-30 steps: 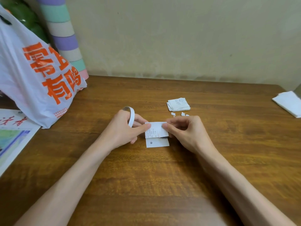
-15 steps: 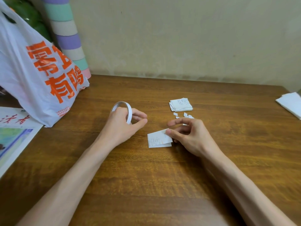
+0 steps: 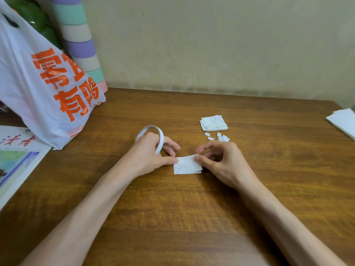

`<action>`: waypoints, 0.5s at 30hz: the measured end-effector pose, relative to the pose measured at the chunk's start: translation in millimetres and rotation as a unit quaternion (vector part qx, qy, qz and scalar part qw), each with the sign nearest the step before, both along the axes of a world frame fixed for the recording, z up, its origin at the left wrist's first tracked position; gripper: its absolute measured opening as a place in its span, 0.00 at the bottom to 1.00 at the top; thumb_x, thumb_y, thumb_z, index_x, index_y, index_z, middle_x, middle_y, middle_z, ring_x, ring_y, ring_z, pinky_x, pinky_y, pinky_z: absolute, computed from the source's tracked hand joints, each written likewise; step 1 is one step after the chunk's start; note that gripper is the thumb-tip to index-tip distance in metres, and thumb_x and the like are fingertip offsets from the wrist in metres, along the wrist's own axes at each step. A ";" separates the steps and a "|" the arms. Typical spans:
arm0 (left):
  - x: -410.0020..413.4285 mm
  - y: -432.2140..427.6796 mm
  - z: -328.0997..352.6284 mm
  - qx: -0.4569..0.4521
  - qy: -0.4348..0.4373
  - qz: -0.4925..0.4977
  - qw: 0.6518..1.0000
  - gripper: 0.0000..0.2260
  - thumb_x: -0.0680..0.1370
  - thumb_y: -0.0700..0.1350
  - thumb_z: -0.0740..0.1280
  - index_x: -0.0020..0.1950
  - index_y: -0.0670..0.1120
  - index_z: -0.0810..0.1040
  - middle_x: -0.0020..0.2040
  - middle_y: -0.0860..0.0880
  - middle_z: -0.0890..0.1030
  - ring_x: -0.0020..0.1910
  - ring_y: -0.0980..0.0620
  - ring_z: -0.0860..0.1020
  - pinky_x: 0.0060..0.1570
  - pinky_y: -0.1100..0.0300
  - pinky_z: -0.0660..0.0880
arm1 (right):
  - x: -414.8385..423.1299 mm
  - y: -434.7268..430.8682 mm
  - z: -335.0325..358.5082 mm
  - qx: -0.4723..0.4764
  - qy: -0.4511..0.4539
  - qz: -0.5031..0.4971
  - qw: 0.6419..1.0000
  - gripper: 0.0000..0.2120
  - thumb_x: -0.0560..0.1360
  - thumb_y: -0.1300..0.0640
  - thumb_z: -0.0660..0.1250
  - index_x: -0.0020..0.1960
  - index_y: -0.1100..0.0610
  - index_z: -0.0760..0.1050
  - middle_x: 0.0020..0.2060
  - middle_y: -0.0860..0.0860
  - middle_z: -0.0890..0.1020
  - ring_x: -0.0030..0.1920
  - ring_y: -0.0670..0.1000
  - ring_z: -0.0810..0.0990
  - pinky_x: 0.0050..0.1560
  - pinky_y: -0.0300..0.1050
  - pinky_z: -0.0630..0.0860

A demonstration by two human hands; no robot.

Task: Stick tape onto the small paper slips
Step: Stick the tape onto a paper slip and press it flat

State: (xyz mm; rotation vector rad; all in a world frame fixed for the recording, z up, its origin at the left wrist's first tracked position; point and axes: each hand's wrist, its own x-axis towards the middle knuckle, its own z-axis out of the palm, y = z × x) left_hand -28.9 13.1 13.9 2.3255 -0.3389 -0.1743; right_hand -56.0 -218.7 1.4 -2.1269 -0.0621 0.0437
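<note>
Two small white paper slips lie stacked on the wooden table between my hands. My left hand grips a thin white tape roll, which stands on edge, and its thumb tip touches the slips' left edge. My right hand presses its thumb on the top slip's right corner, with the other fingers curled above it. A small pile of printed slips sits farther back, with several torn white bits in front of it.
A white plastic bag with orange print stands at the left, before a striped pastel column. A printed sheet lies at the left edge. Folded white paper lies at the table's right edge.
My left hand pulled away with the tape roll, then came back so its thumb touches the slips. The top slip now lies flat on the lower one, under my right thumb.
</note>
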 end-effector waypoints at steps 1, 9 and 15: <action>0.6 0.6 -0.4 -0.002 0.004 -0.001 1.000 0.13 0.73 0.49 0.80 0.56 0.58 0.85 0.44 0.61 0.86 0.34 0.67 0.80 0.45 0.63 0.74 | 0.1 -0.1 -0.7 -0.002 -0.003 0.004 1.000 0.03 0.77 0.55 0.77 0.47 0.50 0.83 0.36 0.46 0.87 0.34 0.43 0.83 0.40 0.37 0.79; 2.6 11.1 4.7 0.012 0.057 -0.086 0.995 0.17 0.76 0.46 0.78 0.61 0.62 0.82 0.53 0.61 0.82 0.34 0.58 0.78 0.41 0.66 0.78 | 0.6 -0.6 -2.2 -0.023 -0.017 0.017 0.999 0.02 0.77 0.54 0.77 0.47 0.49 0.84 0.36 0.44 0.87 0.35 0.40 0.82 0.40 0.29 0.73; 1.5 13.1 6.4 -0.022 0.073 -0.096 0.992 0.18 0.76 0.42 0.77 0.63 0.57 0.82 0.55 0.57 0.82 0.38 0.58 0.83 0.45 0.67 0.80 | 0.5 -0.4 -3.2 -0.027 -0.022 0.020 0.999 0.02 0.77 0.54 0.76 0.46 0.49 0.84 0.36 0.43 0.87 0.36 0.41 0.82 0.40 0.30 0.75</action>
